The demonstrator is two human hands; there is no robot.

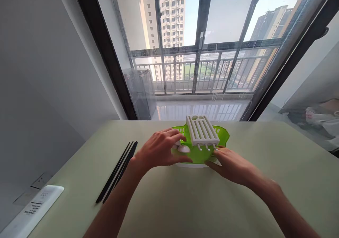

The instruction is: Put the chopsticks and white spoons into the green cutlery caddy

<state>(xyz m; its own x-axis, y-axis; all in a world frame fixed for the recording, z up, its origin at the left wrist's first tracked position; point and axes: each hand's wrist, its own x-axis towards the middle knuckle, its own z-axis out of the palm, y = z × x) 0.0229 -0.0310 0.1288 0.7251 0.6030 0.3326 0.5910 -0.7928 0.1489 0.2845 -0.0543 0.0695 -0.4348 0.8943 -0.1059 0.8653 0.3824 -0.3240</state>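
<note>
A green plastic draining basket point(221, 136) with a white base sits on the pale green table point(185, 202) near its far edge. A white slotted utensil holder point(201, 129) lies tilted on top of it. My left hand point(161, 148) curls over the basket's left side, fingers bent around its rim by two white suction cups point(183, 148). My right hand point(230, 162) grips the basket's front right edge, fingertips close to the holder's prongs.
Several black chopsticks point(118, 170) lie in a bundle on the table to the left. A white remote control point(34, 209) rests at the lower left edge. Behind the table is a large window with a balcony railing.
</note>
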